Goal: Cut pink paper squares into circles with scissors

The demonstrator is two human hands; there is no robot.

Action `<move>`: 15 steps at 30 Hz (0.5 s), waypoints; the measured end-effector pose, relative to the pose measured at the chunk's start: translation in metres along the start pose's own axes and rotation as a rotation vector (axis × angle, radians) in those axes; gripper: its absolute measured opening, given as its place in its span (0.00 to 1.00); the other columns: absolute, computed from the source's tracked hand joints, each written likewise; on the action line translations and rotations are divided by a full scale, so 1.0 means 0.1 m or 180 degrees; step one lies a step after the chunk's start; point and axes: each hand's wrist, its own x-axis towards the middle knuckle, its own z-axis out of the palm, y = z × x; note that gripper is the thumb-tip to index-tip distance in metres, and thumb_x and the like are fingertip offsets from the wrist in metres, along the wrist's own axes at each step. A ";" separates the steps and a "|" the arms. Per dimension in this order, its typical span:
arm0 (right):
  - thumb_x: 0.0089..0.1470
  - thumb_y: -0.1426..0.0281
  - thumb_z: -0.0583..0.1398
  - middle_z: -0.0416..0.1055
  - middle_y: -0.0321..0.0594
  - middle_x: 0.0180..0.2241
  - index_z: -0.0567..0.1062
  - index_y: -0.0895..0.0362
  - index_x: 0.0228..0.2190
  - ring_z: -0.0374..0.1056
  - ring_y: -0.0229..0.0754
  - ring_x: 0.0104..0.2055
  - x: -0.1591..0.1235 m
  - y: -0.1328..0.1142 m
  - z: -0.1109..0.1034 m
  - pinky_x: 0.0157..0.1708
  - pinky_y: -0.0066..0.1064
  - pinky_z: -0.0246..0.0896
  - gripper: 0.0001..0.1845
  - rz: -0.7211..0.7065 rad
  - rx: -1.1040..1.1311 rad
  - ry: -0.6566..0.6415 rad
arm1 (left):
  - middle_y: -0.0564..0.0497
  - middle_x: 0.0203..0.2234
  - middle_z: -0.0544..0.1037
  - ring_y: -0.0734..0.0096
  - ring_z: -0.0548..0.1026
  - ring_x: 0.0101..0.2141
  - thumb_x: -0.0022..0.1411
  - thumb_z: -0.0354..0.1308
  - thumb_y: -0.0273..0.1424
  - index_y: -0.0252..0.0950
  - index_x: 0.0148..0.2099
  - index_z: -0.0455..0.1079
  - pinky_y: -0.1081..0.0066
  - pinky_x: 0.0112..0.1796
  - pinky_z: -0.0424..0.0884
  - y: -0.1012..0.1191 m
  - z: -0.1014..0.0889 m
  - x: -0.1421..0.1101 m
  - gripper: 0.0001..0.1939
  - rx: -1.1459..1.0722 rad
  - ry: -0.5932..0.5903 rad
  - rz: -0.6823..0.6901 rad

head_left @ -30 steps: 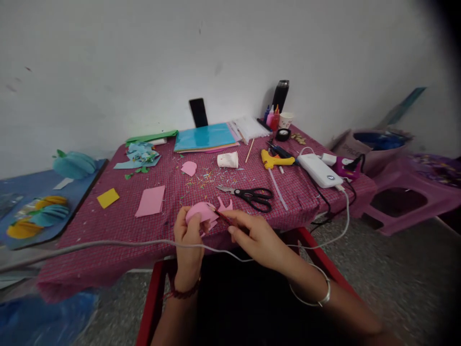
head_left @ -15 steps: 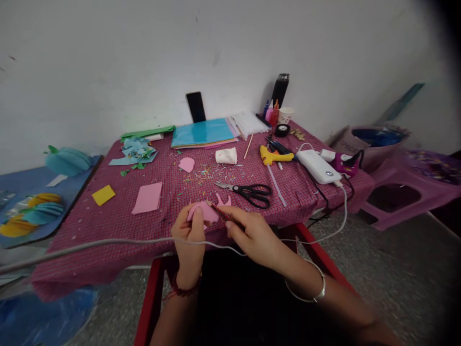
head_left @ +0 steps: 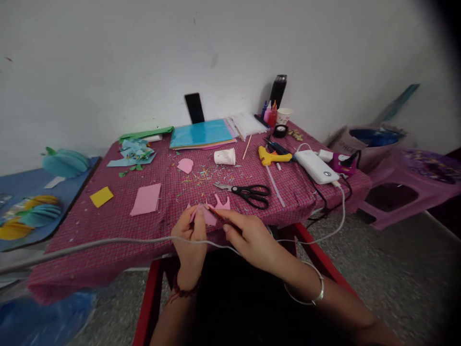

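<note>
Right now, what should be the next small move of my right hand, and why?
Probably the right hand should draw the slim red pencil-like stick gently along the curved pink paper piece, because its tip is at the paper and the left hand pinches that paper.

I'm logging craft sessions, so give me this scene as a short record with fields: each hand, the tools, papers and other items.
Left hand: pinching a pink paper piece
Right hand: gripping a thin red pencil-like tool, tip at that piece
Scissors: black-handled, lying beyond the hands
Glue gun: yellow, left of a white device
Yellow paper: left of the flat pink paper
Paper cup: on its side
Phone: upright at the back, by the wall
</note>
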 end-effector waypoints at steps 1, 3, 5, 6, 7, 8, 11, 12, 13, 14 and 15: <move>0.58 0.78 0.52 0.74 0.42 0.49 0.66 0.52 0.57 0.72 0.42 0.45 0.00 0.00 0.00 0.44 0.35 0.65 0.26 0.0013 -0.0006 0.0017 | 0.53 0.25 0.76 0.71 0.72 0.26 0.59 0.58 0.32 0.37 0.36 0.76 0.73 0.30 0.67 -0.01 -0.01 0.00 0.07 0.0064 -0.0020 0.0025; 0.58 0.78 0.52 0.74 0.41 0.49 0.66 0.52 0.57 0.72 0.41 0.43 -0.01 -0.01 -0.01 0.42 0.34 0.66 0.26 0.0006 -0.0013 0.0006 | 0.53 0.25 0.77 0.71 0.72 0.26 0.59 0.57 0.32 0.38 0.36 0.76 0.73 0.30 0.66 -0.02 -0.01 0.00 0.07 0.0185 -0.0103 0.0108; 0.59 0.77 0.52 0.75 0.40 0.48 0.67 0.52 0.57 0.73 0.40 0.42 -0.02 -0.03 -0.02 0.42 0.33 0.66 0.25 -0.0032 -0.0007 -0.0064 | 0.53 0.25 0.76 0.71 0.71 0.26 0.60 0.56 0.32 0.38 0.36 0.76 0.74 0.30 0.66 -0.01 -0.02 0.01 0.08 0.0194 -0.0232 0.0158; 0.59 0.77 0.52 0.75 0.40 0.48 0.67 0.52 0.57 0.73 0.40 0.42 -0.02 -0.04 -0.03 0.42 0.33 0.66 0.25 -0.0050 0.0001 -0.0091 | 0.53 0.25 0.76 0.72 0.71 0.25 0.61 0.55 0.32 0.38 0.36 0.76 0.74 0.29 0.65 -0.01 -0.03 0.01 0.08 0.0159 -0.0280 0.0136; 0.59 0.76 0.52 0.75 0.40 0.48 0.67 0.52 0.57 0.73 0.40 0.43 -0.02 -0.05 -0.04 0.43 0.34 0.66 0.25 -0.0062 0.0008 -0.0089 | 0.53 0.25 0.76 0.72 0.71 0.25 0.61 0.55 0.33 0.38 0.36 0.76 0.74 0.29 0.65 -0.01 -0.04 0.02 0.09 0.0106 -0.0320 0.0077; 0.59 0.76 0.52 0.75 0.40 0.49 0.67 0.52 0.57 0.73 0.41 0.44 -0.02 -0.05 -0.06 0.44 0.34 0.66 0.25 -0.0065 0.0010 -0.0057 | 0.53 0.24 0.76 0.72 0.70 0.25 0.61 0.55 0.34 0.37 0.36 0.77 0.74 0.28 0.65 -0.01 -0.04 0.03 0.10 0.0042 -0.0350 -0.0011; 0.59 0.77 0.52 0.73 0.40 0.52 0.67 0.52 0.57 0.71 0.42 0.50 0.00 -0.03 -0.10 0.49 0.37 0.64 0.25 -0.0068 -0.0016 0.0069 | 0.52 0.24 0.75 0.72 0.69 0.24 0.62 0.54 0.37 0.36 0.36 0.77 0.74 0.26 0.64 -0.02 -0.06 0.04 0.13 -0.0171 -0.0440 -0.0294; 0.59 0.77 0.52 0.72 0.40 0.52 0.67 0.52 0.57 0.70 0.42 0.50 0.00 -0.03 -0.11 0.50 0.37 0.64 0.25 -0.0091 -0.0037 0.0066 | 0.52 0.24 0.75 0.71 0.69 0.24 0.63 0.53 0.37 0.36 0.36 0.76 0.74 0.25 0.64 -0.02 -0.06 0.04 0.13 -0.0249 -0.0479 -0.0361; 0.59 0.77 0.53 0.72 0.40 0.53 0.67 0.51 0.57 0.70 0.42 0.50 0.01 -0.02 -0.11 0.50 0.38 0.64 0.25 -0.0123 -0.0064 0.0030 | 0.52 0.24 0.75 0.71 0.69 0.24 0.63 0.53 0.38 0.36 0.37 0.76 0.74 0.26 0.64 -0.03 -0.06 0.04 0.14 -0.0316 -0.0512 -0.0406; 0.59 0.77 0.53 0.72 0.39 0.52 0.67 0.51 0.57 0.70 0.42 0.50 0.01 -0.02 -0.11 0.50 0.38 0.64 0.26 -0.0157 -0.0095 -0.0007 | 0.52 0.25 0.76 0.71 0.69 0.24 0.63 0.53 0.38 0.35 0.37 0.76 0.74 0.26 0.64 -0.03 -0.06 0.04 0.14 -0.0368 -0.0532 -0.0426; 0.59 0.78 0.53 0.72 0.40 0.52 0.67 0.50 0.57 0.71 0.42 0.50 0.02 -0.02 -0.11 0.50 0.38 0.64 0.26 -0.0187 -0.0132 -0.0035 | 0.51 0.25 0.76 0.71 0.70 0.25 0.63 0.53 0.37 0.35 0.37 0.76 0.74 0.26 0.64 -0.02 -0.06 0.04 0.14 -0.0398 -0.0551 -0.0420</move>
